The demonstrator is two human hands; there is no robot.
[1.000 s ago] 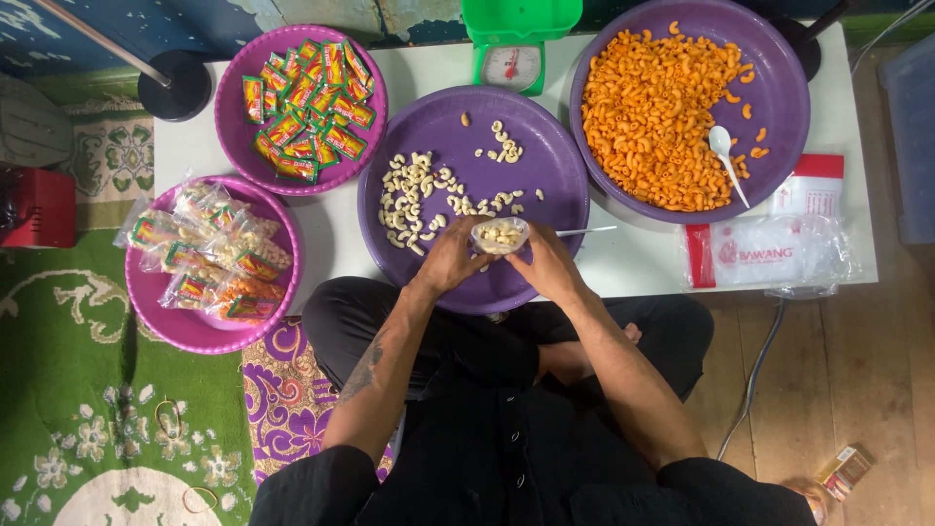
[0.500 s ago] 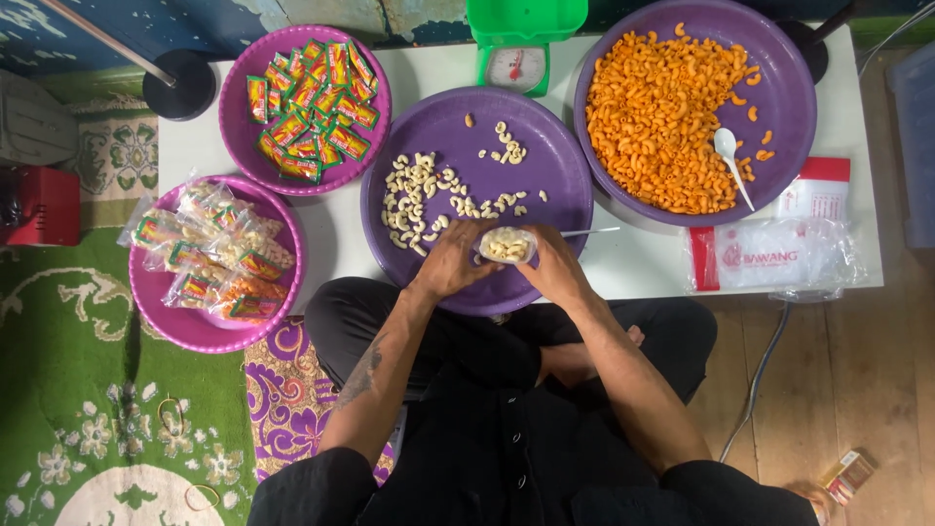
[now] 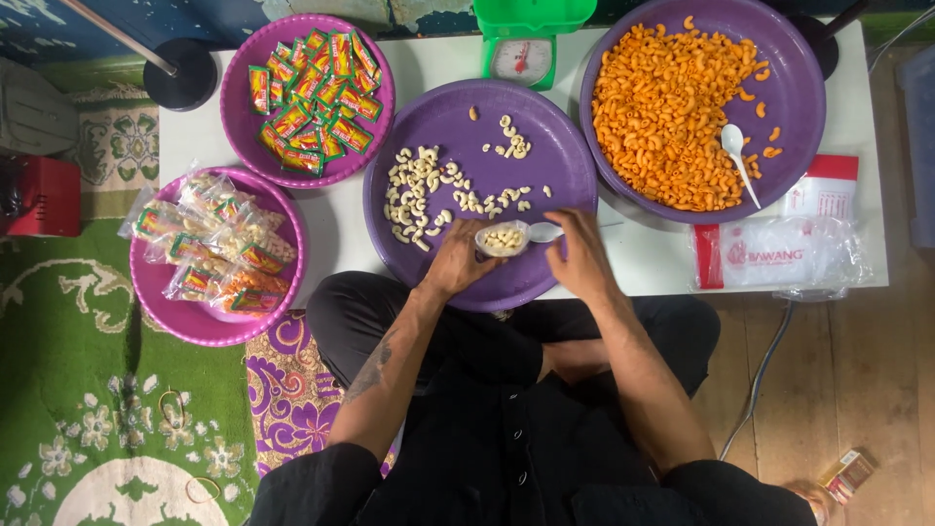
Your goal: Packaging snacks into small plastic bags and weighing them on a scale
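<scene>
- A white table [image 3: 633, 268] is pretty much covered by purple trays: orange macaroni [image 3: 672, 107] with a white spoon [image 3: 737, 156] is seen in the big tray [image 3: 808, 88] on the right.
- Pale cashews [image 3: 419, 190] are scattered over the middle tray [image 3: 565, 166].
- A small clear bag [image 3: 502, 239] of cashews is gripped by the left hand [image 3: 458, 263], low over the middle tray.
- A white scoop [image 3: 545, 232] is pinched at the bag's mouth by the closed right hand [image 3: 582, 255].
</scene>
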